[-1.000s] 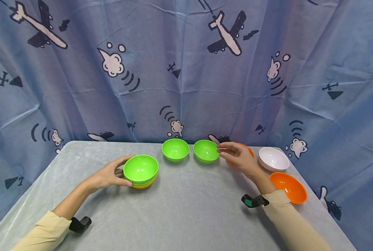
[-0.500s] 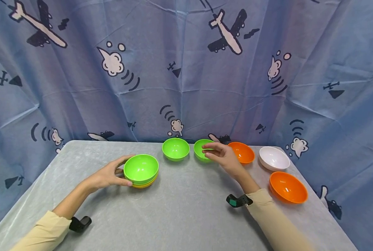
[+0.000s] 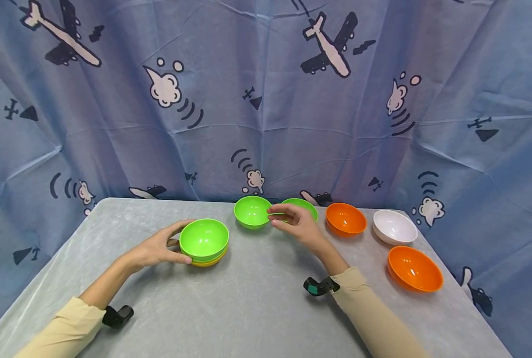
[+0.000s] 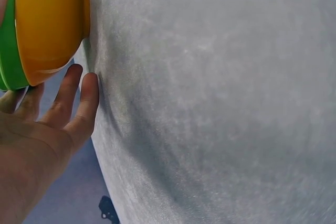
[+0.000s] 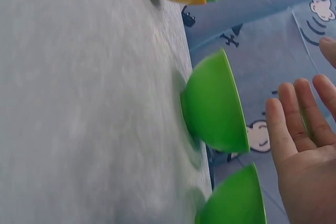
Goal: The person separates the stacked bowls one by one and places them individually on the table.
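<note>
A person's left hand [image 3: 156, 248] grasps a stack [image 3: 204, 239] of green bowls nested in a yellow one, thumb and fingers around its side, at the left of the gray table [image 3: 248, 313]. The right hand [image 3: 299, 223], fingers relaxed and released, hangs near the left green bowl [image 3: 250, 213] and partly hides the right green bowl [image 3: 310, 206]. To the right stand an orange bowl [image 3: 345, 220], a white bowl [image 3: 395, 227] and, nearer the camera, a second orange bowl [image 3: 414, 269].

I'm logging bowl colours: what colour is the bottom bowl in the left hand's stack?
The bottom bowl is yellow-orange, seen best in the left wrist view.
</note>
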The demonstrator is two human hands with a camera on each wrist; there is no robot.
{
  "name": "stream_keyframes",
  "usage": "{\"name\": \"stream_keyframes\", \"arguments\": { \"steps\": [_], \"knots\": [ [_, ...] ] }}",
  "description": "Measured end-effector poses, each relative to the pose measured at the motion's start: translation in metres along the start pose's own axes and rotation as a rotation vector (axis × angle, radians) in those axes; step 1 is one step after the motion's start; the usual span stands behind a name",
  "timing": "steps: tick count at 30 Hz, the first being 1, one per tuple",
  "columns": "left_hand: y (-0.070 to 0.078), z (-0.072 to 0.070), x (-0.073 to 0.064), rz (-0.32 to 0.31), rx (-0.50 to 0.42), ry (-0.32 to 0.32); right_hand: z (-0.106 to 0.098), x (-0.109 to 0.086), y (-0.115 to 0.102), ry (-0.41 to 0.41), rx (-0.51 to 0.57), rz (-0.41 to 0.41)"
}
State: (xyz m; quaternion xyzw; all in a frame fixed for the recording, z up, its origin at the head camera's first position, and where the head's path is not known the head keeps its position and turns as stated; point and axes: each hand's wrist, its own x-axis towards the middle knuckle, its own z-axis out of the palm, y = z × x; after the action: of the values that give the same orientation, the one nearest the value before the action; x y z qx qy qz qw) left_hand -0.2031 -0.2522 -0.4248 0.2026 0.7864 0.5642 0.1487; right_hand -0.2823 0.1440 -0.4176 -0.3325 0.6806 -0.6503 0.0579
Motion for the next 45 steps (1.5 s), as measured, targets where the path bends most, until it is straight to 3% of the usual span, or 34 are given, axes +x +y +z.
{"name": "stream_keyframes", "arguments": {
  "steps": [13,28,36,45],
  "knots": [
    [0.0,0.0,0.0,-0.011,0.005,-0.005,0.037,0.018,0.008,-0.048,0.042,-0.041],
    [0.005,0.0,-0.002,0.017,0.036,-0.012,0.072,0.026,0.012,-0.078,0.068,0.024],
    [0.004,0.001,-0.002,-0.003,0.045,-0.001,0.085,0.026,0.014,-0.108,0.031,0.072],
    [0.005,0.0,-0.002,-0.001,0.059,0.0,0.1,0.029,0.015,-0.139,0.066,0.091]
  ]
}}
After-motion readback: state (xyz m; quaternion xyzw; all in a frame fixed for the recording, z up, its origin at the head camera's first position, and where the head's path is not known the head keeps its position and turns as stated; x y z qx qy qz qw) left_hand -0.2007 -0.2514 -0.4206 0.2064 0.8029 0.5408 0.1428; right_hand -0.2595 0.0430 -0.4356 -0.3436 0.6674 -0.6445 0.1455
